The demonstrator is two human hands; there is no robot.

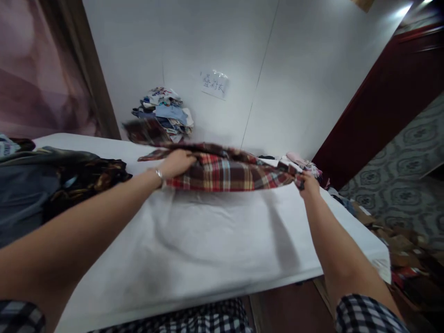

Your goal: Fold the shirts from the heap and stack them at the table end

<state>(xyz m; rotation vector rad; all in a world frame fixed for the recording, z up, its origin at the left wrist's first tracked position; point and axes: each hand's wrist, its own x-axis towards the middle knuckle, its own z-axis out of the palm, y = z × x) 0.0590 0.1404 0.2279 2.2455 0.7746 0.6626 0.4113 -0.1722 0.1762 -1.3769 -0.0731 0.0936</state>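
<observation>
A brown and red plaid shirt [227, 173] is stretched sideways between my hands above the white-covered table [211, 249]. My left hand [178, 163], with a bracelet at the wrist, grips the cloth toward its left part. One loose end of the shirt flares out past that hand and is blurred by motion. At the other end, my right hand [308, 182] pinches a bunched corner of the plaid fabric. The exact shirt parts under my fingers are hidden.
Dark folded clothes [62, 180] lie at the table's left. A tall clothes pile [168, 111] stands against the wall, below and left of a paper sign [215, 84]. More garments [300, 162] sit at the back right. Boxes [402, 243] are on the floor at right.
</observation>
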